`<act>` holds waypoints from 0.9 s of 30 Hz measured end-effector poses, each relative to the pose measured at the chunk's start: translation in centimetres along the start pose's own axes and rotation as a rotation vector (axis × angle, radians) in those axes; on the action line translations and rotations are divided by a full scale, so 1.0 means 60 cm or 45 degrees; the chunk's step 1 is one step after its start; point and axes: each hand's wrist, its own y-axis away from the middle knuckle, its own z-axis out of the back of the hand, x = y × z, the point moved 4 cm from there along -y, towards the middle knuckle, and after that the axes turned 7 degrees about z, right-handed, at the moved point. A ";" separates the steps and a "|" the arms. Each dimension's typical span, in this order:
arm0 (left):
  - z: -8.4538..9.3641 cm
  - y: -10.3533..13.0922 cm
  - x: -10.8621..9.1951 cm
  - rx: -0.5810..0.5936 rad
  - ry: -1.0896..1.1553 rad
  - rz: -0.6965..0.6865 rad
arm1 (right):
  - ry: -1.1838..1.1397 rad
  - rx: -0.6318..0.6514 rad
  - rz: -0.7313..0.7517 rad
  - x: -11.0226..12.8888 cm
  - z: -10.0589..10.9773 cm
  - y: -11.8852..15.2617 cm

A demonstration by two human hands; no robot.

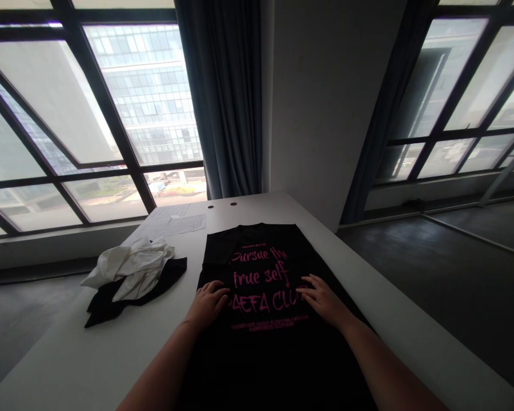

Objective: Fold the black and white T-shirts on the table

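Note:
A black T-shirt (257, 354) with pink lettering lies spread flat on the white table, its collar toward the far end. The lower part of the shirt runs out of view at the bottom. On its left side rests my left hand (209, 301), fingers stretched out and lying on the fabric beside the print. My right hand (323, 299) lies on the opposite side of the lettering, its fingers also extended and apart. Neither hand grips the cloth. The shirt's sleeves appear folded in over its upper part.
Left of the shirt is a crumpled pile of white cloth (131, 265) and black cloth (111, 308). Paper sheets (182, 224) lie at the far left of the white table (154, 354). Beyond stand windows, a dark curtain (225, 103) and a pillar (312, 114).

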 end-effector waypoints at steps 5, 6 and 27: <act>0.003 0.012 0.015 -0.002 0.030 0.030 | 0.209 -0.033 -0.101 -0.019 -0.013 -0.001; 0.005 0.014 0.017 0.000 0.038 0.034 | 0.247 -0.041 -0.118 -0.021 -0.014 0.000; 0.023 0.047 0.042 -0.056 -0.047 0.257 | 0.336 -0.073 -0.299 -0.049 -0.017 0.013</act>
